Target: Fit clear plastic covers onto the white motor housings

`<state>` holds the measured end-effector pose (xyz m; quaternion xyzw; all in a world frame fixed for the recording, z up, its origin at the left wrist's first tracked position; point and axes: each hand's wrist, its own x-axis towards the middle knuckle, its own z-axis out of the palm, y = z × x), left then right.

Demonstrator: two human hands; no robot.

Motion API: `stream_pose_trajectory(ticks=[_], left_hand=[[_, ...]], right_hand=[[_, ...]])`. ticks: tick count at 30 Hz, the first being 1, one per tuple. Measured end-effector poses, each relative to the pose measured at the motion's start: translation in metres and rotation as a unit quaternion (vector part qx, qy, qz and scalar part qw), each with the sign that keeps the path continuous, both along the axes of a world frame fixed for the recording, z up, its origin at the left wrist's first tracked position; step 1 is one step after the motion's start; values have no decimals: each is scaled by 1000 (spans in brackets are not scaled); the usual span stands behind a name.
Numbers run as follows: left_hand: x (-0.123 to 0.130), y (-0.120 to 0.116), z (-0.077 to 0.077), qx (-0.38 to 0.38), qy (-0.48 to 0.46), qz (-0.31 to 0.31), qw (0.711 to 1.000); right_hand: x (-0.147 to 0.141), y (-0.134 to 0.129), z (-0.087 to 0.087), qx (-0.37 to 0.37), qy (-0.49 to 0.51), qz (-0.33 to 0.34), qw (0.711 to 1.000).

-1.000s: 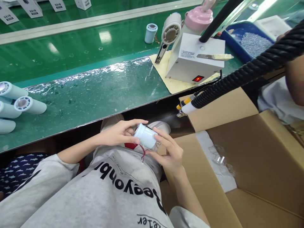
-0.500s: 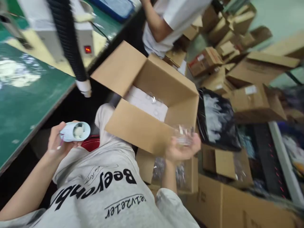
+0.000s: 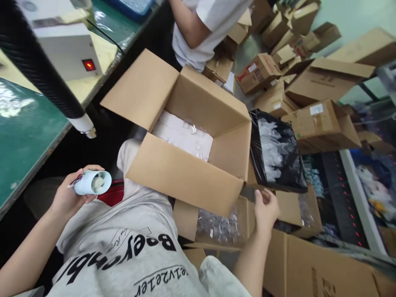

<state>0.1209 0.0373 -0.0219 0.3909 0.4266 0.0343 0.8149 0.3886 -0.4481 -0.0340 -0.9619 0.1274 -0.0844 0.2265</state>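
Observation:
My left hand [image 3: 63,199] is closed around a light-blue tube with a small fan inside [image 3: 93,182]. White blades show in its round mouth, and thin wires stick out at its back end. My right hand [image 3: 266,208] is beyond the near right corner of a large open cardboard box [image 3: 182,173], fingers loosely curled and apart, with nothing visible in them. White pieces in rows [image 3: 176,134] line the inside of that box, and a few clear plastic parts [image 3: 193,128] lie on top. Below its front flap, a smaller carton holds many clear plastic parts [image 3: 218,226].
A black plastic bag with whitish pieces [image 3: 274,152] rests right of the large box. At left, a black flexible hose [image 3: 49,70] hangs by the green bench [image 3: 27,144]. Another person [image 3: 198,29] is beyond the box. Cartons [image 3: 321,123] are piled to the right.
My right hand has moved right and down, away from the large box's flap; the clear plastic part it held is no longer in it. My left hand still holds the tube. The view has shifted.

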Motion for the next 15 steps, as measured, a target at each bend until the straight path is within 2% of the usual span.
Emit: stream_pose_trajectory(ticks=[2, 3, 4, 7, 9, 11, 13, 15], left_hand=[[-6, -2, -2, 1, 29, 39, 999], [-9, -4, -3, 4, 48, 60, 997], [-12, -5, -6, 8, 68, 80, 994], [-24, -9, -13, 17, 114, 140, 984], [-36, -12, -17, 18, 120, 152, 981], [-48, -16, -16, 24, 115, 156, 981], [-59, -20, -13, 42, 117, 175, 977], [-66, -24, -8, 55, 131, 207, 968]], right_hand=[[46, 56, 6, 29, 12, 158, 987], [66, 91, 4, 30, 59, 279, 958], [84, 128, -2, 28, 105, 363, 925], [119, 234, -41, -9, 215, 492, 843], [127, 286, -73, -64, 284, 531, 796], [124, 315, -99, -132, 333, 537, 764], [116, 327, -116, -195, 359, 523, 748], [105, 327, -123, -244, 364, 503, 745]])
